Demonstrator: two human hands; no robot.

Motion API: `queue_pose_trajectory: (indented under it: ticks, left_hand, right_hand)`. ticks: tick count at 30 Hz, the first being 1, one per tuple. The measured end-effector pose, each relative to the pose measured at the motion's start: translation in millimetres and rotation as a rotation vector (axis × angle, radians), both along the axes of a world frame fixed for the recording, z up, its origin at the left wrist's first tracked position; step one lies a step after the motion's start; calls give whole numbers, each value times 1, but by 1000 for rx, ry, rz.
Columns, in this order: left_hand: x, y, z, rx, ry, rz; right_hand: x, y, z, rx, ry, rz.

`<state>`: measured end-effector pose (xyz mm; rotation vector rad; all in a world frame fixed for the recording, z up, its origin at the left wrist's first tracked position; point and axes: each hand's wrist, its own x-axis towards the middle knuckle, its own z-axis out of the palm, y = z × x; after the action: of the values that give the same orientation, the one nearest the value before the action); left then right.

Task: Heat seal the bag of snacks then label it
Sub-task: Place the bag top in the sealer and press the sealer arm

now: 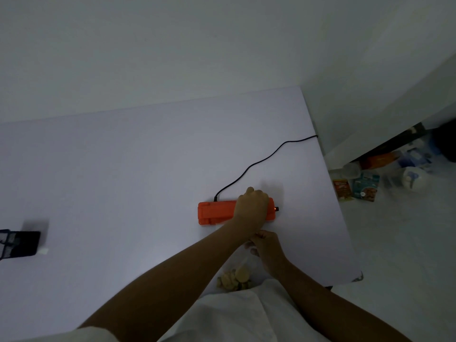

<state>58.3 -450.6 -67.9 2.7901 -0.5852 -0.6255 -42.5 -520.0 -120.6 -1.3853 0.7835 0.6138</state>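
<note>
An orange heat sealer [214, 212] lies on the white table [123, 181], its small light glowing at the right end. My left hand [251, 206] rests closed over the top of its right half, pressing on it. A clear bag of snacks [235, 277] lies between the sealer and my body, its mouth reaching toward the sealer under my left wrist. My right hand [265, 245] pinches the bag's upper part just in front of the sealer. The bag's top edge is hidden by my hands.
A black power cord [261, 161] runs from the sealer's back to the table's right edge. A black mesh holder and dark object [21, 243] with a small white piece sit at the far left. Packages and bottles [365, 186] lie on the floor to the right.
</note>
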Motion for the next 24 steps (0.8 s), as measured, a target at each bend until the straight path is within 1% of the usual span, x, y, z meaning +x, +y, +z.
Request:
queue_pose_trajectory:
  ticks: [24]
  left_hand:
    - [-4, -1, -2, 5, -21, 1]
  right_hand:
    - [0, -1, 4, 3, -14, 12]
